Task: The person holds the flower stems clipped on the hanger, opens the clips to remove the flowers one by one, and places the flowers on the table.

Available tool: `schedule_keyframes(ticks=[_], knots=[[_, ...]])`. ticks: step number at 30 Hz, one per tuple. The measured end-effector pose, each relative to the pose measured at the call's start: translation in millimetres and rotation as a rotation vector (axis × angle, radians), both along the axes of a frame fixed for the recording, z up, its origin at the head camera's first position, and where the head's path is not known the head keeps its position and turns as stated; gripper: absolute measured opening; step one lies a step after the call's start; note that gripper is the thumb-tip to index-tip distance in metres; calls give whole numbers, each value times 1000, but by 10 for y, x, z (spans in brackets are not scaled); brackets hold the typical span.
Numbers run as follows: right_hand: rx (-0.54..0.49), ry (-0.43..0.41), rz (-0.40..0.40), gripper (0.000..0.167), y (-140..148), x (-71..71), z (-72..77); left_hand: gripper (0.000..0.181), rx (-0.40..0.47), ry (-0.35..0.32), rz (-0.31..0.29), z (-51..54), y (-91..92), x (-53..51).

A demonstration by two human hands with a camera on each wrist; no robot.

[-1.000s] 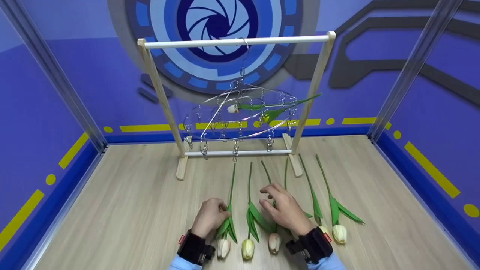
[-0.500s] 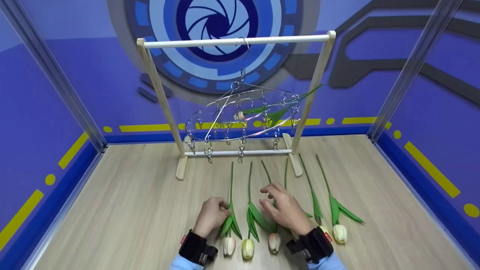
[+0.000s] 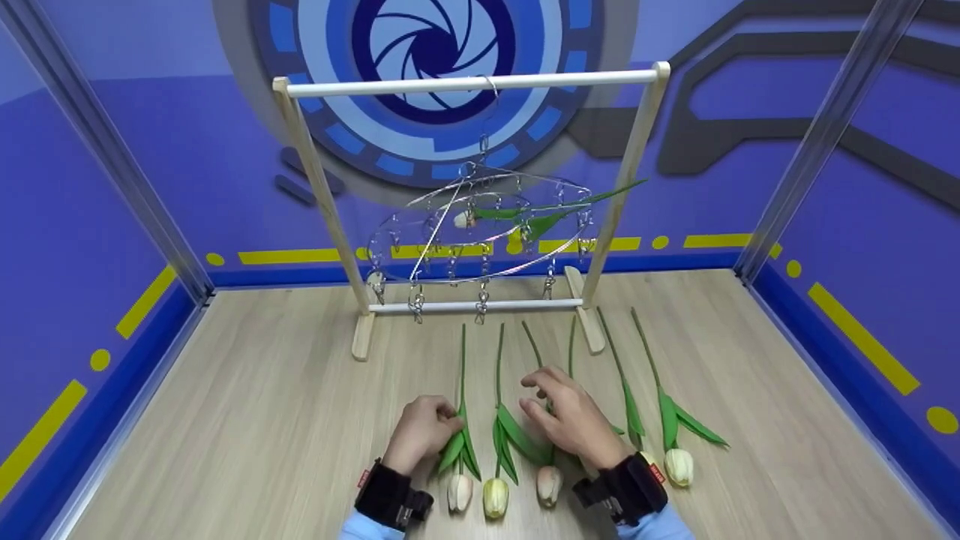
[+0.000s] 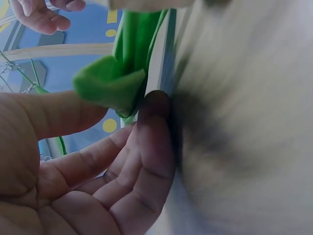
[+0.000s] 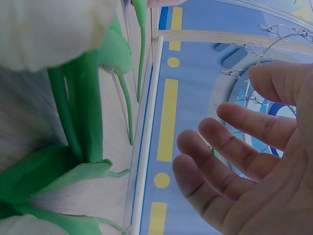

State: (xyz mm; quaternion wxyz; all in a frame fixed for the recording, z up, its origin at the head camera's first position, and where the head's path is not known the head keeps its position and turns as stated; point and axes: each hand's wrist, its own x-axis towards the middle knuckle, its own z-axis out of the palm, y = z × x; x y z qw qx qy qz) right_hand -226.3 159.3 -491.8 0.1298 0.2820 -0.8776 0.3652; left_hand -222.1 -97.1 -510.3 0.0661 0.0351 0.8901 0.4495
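Note:
At the left end of a row of tulips, my left hand (image 3: 421,433) pinches the leaves of a pale pink tulip (image 3: 459,493) that lies on the table. The left wrist view shows the thumb and fingers of the left hand (image 4: 112,171) at the folded green leaf (image 4: 132,44); the exact contact is partly hidden. Beside it lies a yellow tulip (image 3: 496,498). My right hand (image 3: 576,421) hovers with parted fingers above another pink tulip (image 3: 549,485), covering part of its stem. In the right wrist view the right hand (image 5: 249,166) holds nothing.
Behind the flowers stands a wooden rack (image 3: 472,82) with a wire clip hanger (image 3: 510,268) hanging from it. One tulip (image 3: 547,223) lies slanted across the hanger. More tulips, one cream (image 3: 679,467), lie to the right. Printed blue panels enclose the table (image 3: 262,420).
The leftmost tulip has shifted slightly right, its bloom most, with my left hand at its leaves. The hanger and its tulip have swung a little. My right hand has barely moved.

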Motion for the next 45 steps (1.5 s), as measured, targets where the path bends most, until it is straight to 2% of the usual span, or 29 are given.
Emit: schedule_keyframes(ticks=[7, 14, 20, 25, 33, 38, 45], knots=[[4, -16, 6, 18, 45, -2, 21, 9, -4, 4, 0, 50, -21, 17], [23, -17, -33, 20, 102, -10, 58, 10, 6, 61, -36, 140, -20, 48], [14, 1, -57, 18, 156, -22, 85, 16, 7, 161, -30, 289, 18, 125], [-43, 15, -83, 19, 241, -46, 132, 20, 19, 227, -12, 437, 83, 196], [-142, 64, -125, 20, 437, -118, 215, 19, 35, 386, -39, 569, 210, 272], [-171, 62, -161, 20, 559, -201, 355, 21, 54, 452, -51, 667, 303, 300], [-204, 68, -217, 20, 737, -413, 700, 26, 99, 523, -83, 832, 425, 328]])
